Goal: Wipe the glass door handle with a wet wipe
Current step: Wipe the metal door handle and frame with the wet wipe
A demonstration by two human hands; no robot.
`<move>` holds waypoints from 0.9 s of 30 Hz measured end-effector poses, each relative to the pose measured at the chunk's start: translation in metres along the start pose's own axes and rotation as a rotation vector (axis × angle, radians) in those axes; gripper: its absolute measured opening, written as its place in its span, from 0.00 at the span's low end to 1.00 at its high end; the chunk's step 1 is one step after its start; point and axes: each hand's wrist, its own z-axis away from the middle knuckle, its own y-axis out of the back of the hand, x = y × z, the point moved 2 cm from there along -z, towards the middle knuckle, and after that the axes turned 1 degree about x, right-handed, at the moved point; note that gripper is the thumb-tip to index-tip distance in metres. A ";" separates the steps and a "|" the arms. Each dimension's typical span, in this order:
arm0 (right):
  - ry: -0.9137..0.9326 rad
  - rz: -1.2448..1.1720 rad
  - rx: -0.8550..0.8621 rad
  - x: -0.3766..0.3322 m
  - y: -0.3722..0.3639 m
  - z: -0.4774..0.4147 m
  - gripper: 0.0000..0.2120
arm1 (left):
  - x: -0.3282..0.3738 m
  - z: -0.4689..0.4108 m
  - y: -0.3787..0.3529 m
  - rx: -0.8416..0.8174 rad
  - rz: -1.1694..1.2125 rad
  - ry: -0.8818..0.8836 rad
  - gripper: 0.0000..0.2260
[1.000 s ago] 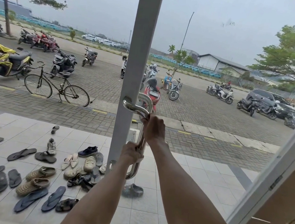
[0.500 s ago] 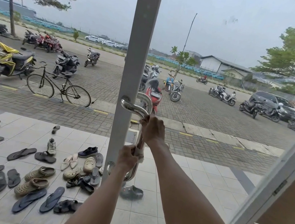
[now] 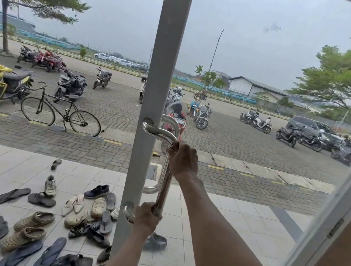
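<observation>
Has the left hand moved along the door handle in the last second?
Yes. The left hand slid down the shiny steel handle, now level with its lower mount.

The grey door frame (image 3: 164, 65) is carrying the steel handle (image 3: 164, 189), fixed at top and bottom. Behind the glass, sandals (image 3: 11, 195) and shoes (image 3: 96, 190) are lying scattered on the pale tiled floor (image 3: 215, 215).

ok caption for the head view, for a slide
Right hand grips the polished steel door handle near its top bend, left hand grips its lower end.
</observation>
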 end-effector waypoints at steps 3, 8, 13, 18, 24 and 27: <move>-0.007 0.022 0.000 -0.002 0.000 0.001 0.10 | 0.016 0.002 0.009 0.007 0.079 -0.005 0.10; -0.015 0.028 0.014 -0.003 0.001 0.002 0.10 | 0.028 -0.005 0.016 0.091 0.100 -0.153 0.10; -0.019 0.020 0.018 0.000 -0.002 0.002 0.10 | 0.027 0.000 0.013 0.149 0.113 -0.213 0.17; -0.016 0.015 0.014 -0.001 -0.003 0.002 0.09 | 0.021 0.001 0.011 0.162 0.038 -0.247 0.17; -0.012 0.011 0.022 -0.001 -0.003 0.004 0.08 | -0.005 0.000 0.002 0.046 -0.073 -0.196 0.12; 0.006 0.010 0.028 0.002 -0.004 0.002 0.08 | -0.017 0.000 -0.004 0.022 -0.139 -0.203 0.12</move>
